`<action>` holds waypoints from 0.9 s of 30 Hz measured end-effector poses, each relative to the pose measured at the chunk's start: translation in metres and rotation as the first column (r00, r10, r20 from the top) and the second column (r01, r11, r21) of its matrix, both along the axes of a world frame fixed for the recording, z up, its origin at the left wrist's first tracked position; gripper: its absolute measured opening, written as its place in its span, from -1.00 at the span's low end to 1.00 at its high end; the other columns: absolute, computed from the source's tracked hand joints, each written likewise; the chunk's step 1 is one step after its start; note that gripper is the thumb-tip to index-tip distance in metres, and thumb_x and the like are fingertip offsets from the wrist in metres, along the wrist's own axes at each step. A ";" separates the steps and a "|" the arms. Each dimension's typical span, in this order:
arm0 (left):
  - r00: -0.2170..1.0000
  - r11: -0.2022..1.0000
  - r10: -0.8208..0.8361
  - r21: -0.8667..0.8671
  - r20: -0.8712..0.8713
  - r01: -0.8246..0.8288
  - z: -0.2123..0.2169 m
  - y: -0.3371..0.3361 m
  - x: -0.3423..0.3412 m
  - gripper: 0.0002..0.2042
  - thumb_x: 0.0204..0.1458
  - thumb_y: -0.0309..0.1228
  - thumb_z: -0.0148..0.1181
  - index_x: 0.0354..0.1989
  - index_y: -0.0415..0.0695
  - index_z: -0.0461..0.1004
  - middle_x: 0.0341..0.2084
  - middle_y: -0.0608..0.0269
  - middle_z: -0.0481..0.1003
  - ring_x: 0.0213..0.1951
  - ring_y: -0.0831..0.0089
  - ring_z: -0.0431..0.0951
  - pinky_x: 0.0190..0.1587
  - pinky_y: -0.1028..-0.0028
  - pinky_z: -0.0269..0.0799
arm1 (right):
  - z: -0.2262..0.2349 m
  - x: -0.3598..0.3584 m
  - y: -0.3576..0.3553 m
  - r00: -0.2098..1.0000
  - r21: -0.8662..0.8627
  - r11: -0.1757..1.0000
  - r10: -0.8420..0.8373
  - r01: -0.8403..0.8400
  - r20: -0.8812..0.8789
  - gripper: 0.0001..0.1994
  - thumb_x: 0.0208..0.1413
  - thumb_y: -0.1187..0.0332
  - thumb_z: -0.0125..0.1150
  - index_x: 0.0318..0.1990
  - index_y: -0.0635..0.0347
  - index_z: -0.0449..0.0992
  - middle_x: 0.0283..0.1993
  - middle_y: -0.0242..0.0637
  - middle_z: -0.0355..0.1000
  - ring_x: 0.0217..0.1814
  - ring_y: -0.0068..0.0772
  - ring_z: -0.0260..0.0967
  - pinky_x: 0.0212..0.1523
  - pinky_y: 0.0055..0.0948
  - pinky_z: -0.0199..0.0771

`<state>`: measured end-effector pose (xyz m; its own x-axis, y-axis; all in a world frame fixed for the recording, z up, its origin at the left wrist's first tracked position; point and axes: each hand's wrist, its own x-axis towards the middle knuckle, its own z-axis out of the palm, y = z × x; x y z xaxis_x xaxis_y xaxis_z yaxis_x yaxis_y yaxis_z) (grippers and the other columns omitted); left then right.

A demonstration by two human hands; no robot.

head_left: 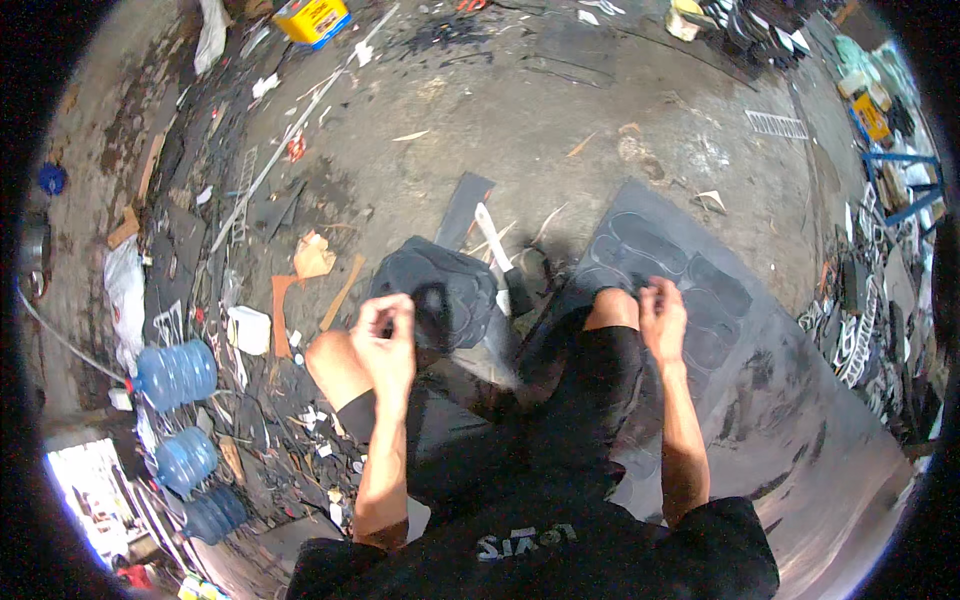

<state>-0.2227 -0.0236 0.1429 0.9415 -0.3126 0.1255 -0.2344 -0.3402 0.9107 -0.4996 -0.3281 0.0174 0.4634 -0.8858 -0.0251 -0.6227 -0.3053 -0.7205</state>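
L hand (385, 340) is up over the knee, fingers curled in to a pinch; what it pinches is too small to tell. Just beyond it lies a cut dark rubber piece (440, 290), w/ a white-handled knife (493, 235) further out. R hand (662, 318) is loosely curled, fingertips at the big dark rubber sheet (790, 400) w/ traced sole outlines. Risk: the sheet could slip under so light a hold, and a reach for the knife near bare knees could nick skin.
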 end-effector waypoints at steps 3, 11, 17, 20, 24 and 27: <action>0.958 0.977 0.210 0.077 -0.194 -0.198 0.017 0.057 0.042 -0.78 0.30 -0.30 0.23 -0.09 -0.21 0.63 -0.21 0.23 0.65 -0.17 0.52 0.56 0.01 0.45 0.46 | 0.022 0.116 0.070 0.961 0.195 0.950 0.264 -0.244 -0.086 -0.69 0.19 0.24 0.27 0.05 0.09 0.53 -0.16 -0.04 0.63 -0.07 0.13 0.59 -0.05 -0.03 0.56; 0.960 0.908 -0.249 0.376 0.129 0.185 -0.015 0.042 0.171 -0.53 0.17 -0.20 0.36 0.17 -0.21 0.52 0.05 -0.02 0.59 0.09 0.30 0.57 0.18 0.27 0.43 | -0.094 0.249 0.193 0.971 -0.114 0.964 0.236 -0.240 -0.049 -0.58 0.19 0.15 0.27 0.05 0.25 0.38 -0.04 0.12 0.43 0.01 0.28 0.44 -0.06 0.09 0.51; 0.941 0.993 -0.111 0.012 -0.319 0.121 -0.138 0.014 0.209 -0.64 0.17 -0.49 0.29 0.14 -0.26 0.51 0.10 -0.01 0.56 0.13 0.23 0.55 0.18 0.31 0.45 | -0.098 0.262 0.292 0.869 -0.268 0.913 0.153 -0.306 -0.471 -0.08 0.12 -0.02 0.34 0.49 0.36 0.10 0.51 0.10 0.12 0.61 0.04 -0.02 0.57 0.25 -0.19; 0.822 0.964 -0.241 -0.226 -0.516 0.141 -0.158 -0.009 0.201 -0.56 0.15 -0.52 0.25 0.23 -0.23 0.44 0.22 -0.07 0.45 0.23 0.22 0.46 0.28 0.30 0.34 | -0.079 0.262 0.294 0.940 -0.212 0.954 0.139 -0.211 -0.311 -0.43 0.11 0.27 0.32 0.24 0.31 0.33 0.36 0.03 0.28 0.52 0.04 0.11 0.47 0.12 0.05; 0.817 0.935 -0.250 -0.349 -0.520 0.064 -0.153 -0.033 0.199 -0.47 0.10 -0.36 0.33 0.28 -0.14 0.42 0.21 0.06 0.45 0.27 0.22 0.40 0.33 0.15 0.23 | -0.090 0.253 0.295 0.955 -0.210 0.937 0.249 -0.280 -0.159 -0.60 0.02 0.50 0.29 0.04 0.16 0.39 0.08 0.01 0.48 0.35 0.15 0.34 0.24 0.05 0.37; 0.723 0.955 -0.223 -0.295 -0.654 0.028 -0.133 -0.014 0.236 -0.36 0.03 -0.16 0.40 0.32 -0.03 0.42 0.28 0.13 0.42 0.36 0.18 0.28 0.39 0.00 0.05 | -0.053 0.231 0.301 0.993 0.143 0.987 -0.088 0.077 0.073 -0.68 0.16 0.46 0.26 0.05 0.18 0.38 -0.06 0.09 0.55 0.08 0.22 0.54 -0.01 0.05 0.53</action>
<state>0.0133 -0.0373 0.0099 0.7585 -0.4838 -0.4366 0.4503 -0.0952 0.8878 -0.2690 -0.0271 -0.0358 0.3942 -0.9115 -0.1171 -0.5809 -0.1484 -0.8003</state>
